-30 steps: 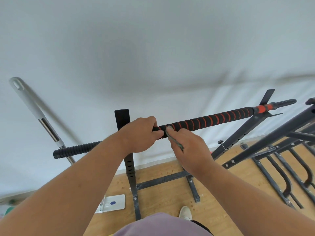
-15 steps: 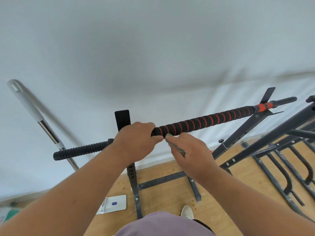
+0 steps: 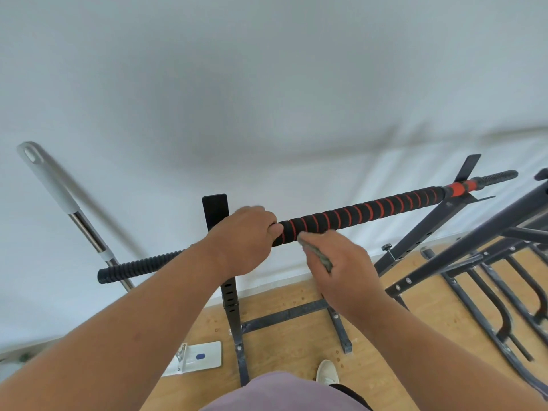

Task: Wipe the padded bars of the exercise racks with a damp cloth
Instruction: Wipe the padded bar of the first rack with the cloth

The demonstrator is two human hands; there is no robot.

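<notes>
The padded bar (image 3: pixel 367 210) rests across a black rack (image 3: pixel 234 295) on a wooden floor (image 3: pixel 290 342) before a white wall (image 3: pixel 267 84). The left hand (image 3: pixel 243 241) grips the bar. The right hand (image 3: pixel 341 262) pinches a grey cloth (image 3: pixel 315 252) just below it.

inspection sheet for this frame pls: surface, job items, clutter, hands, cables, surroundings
Surface: wooden floor, bare planks showing under the rack.
Job's things: padded bar, black with red spiral, lying across the rack; grey cloth against the bar's near side.
Clutter: white flat mop head on the floor; its handle leans at the wall.
Hands: left hand grips the bar; right hand holds the cloth to the bar.
Cables: nothing seen.
Surroundings: white wall; more dark metal frames at right; a shoe below.
</notes>
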